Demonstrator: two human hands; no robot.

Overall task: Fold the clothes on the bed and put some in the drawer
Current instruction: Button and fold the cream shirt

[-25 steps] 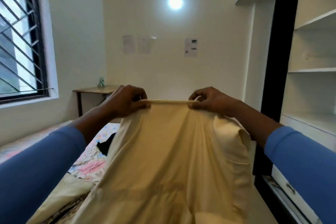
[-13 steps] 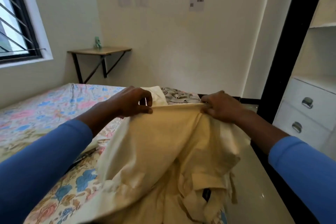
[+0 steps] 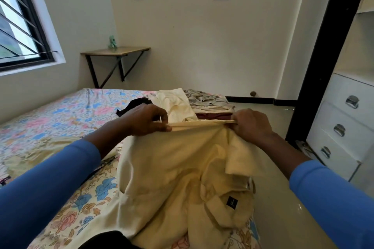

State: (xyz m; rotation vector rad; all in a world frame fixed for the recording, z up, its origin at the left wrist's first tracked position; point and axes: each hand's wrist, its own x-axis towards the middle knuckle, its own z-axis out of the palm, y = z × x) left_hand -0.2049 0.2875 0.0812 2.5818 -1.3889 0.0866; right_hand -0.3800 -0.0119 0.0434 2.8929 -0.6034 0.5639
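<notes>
A pale yellow garment (image 3: 178, 176) hangs from both my hands over the near corner of the bed (image 3: 60, 119), its lower part bunched on the floral sheet. My left hand (image 3: 145, 120) pinches one end of its stretched top edge. My right hand (image 3: 251, 125) pinches the other end. A black label shows on the crumpled part at lower right. Beyond my hands lie a cream garment (image 3: 176, 103), a black garment (image 3: 133, 105), and a stack of grey and maroon folded clothes (image 3: 210, 105). White drawers (image 3: 342, 125) with metal handles stand at the right.
A small wall-mounted wooden table (image 3: 117, 51) with a green object stands in the far corner. A barred window (image 3: 18, 26) is on the left wall. Tiled floor (image 3: 279, 198) runs between the bed and the drawers. A black wardrobe frame (image 3: 321, 62) rises at the right.
Both hands lowered the yellow garment from chest height toward the bed. The view tilted down, so the bed, the other clothes and the drawers came into sight.
</notes>
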